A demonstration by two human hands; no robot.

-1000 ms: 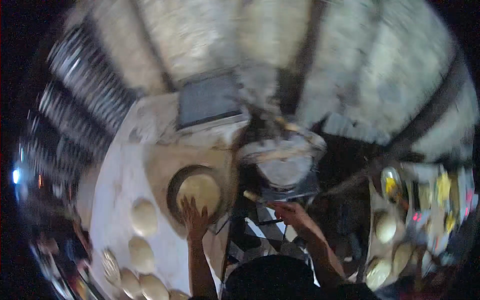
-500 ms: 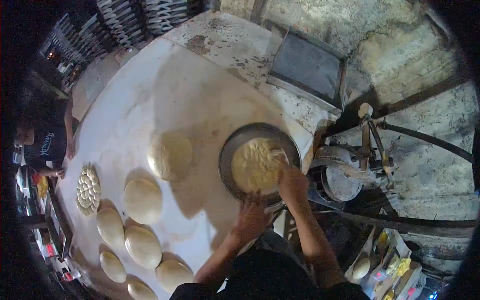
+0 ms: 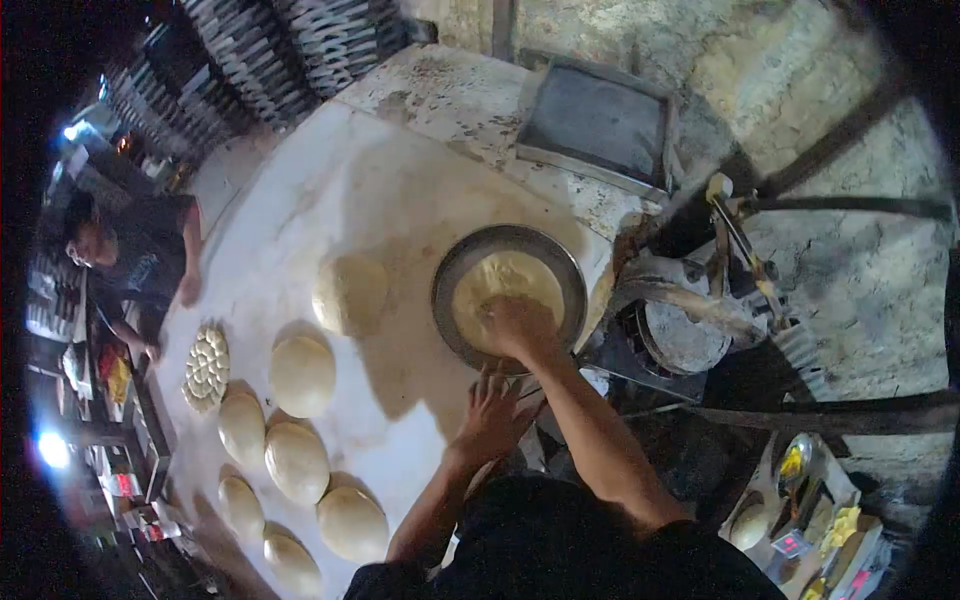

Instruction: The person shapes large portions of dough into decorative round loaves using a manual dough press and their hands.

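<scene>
A round dark metal pan [image 3: 443, 305] rests near the right edge of the floury table [image 3: 400, 180], with a flattened disc of yellowish dough [image 3: 520, 268] in it. My right hand [image 3: 518, 325] reaches into the pan and presses on the dough, its fingertips mostly hidden beneath it. Just outside the near rim, my left hand [image 3: 492, 410] lies with fingers spread, by the pan's edge. The nearest loose piece is a round of dough [image 3: 350, 295] to the left of the pan.
Several smooth dough rounds [image 3: 303, 377] and one dimpled dough piece [image 3: 207, 368] lie on the left. A metal tray [image 3: 600, 125] sits at the back. To the right stands a metal device with a round plate [image 3: 685, 335]. Another person [image 3: 150, 250] is across the table.
My right hand has moved left and nearer across the dough, which looks smoother at its far side. My left hand stays near the rim. The camera view has shifted slightly.
</scene>
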